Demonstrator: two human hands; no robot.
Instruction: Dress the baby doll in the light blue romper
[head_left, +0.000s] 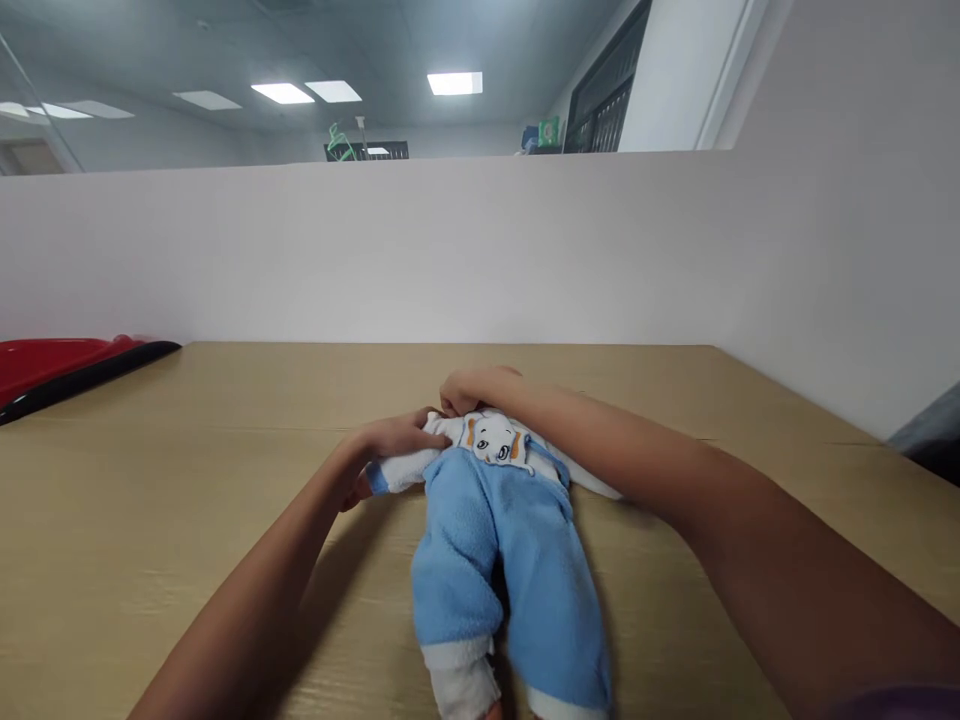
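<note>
A doll [517, 530] lies on its back on the wooden tabletop, its legs toward me. It wears a fleecy blue and white outfit [465, 560] with a cartoon face patch [495, 440] on the chest. My left hand [401, 435] grips the white fabric at the shoulder on the left side, thumb on the front. My right hand [469, 390] is closed at the doll's neckline, reaching across the upper body. Its fingers curl down, and what they hold is hidden. My right hand and forearm cover the doll's head area, so I cannot see the head.
The tabletop [225, 480] meets a white partition [375, 250] at the back and another on the right. A red and black object [67, 370] lies at the far left edge. Something dark grey [934, 430] shows at the right edge.
</note>
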